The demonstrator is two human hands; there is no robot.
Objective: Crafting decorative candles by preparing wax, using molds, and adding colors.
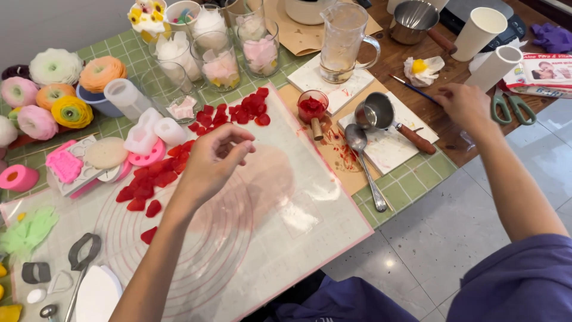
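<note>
My left hand (pixel 210 162) hovers over a translucent silicone mat (pixel 286 214), fingers pinched together; whether it holds something is unclear. Several red wax petals (pixel 149 182) lie scattered on the mat just left of and behind it, with more petals (pixel 238 113) farther back. My right hand (pixel 468 107) reaches out over the wooden table to the right, resting near a blue brush (pixel 414 89) and green-handled scissors (pixel 511 107). A small cup of red wax (pixel 312 107), a little metal pot (pixel 376 113) with a wooden handle and a spoon (pixel 364 164) lie between the hands.
Glass jars (pixel 217 59) of pale petals and a glass pitcher (pixel 344 42) stand at the back. Wax flowers (pixel 59 98) and pink and white moulds (pixel 89 161) fill the left. Paper cups (pixel 479 30) and a metal cup (pixel 411 21) sit back right. Cutters (pixel 83 250) lie front left.
</note>
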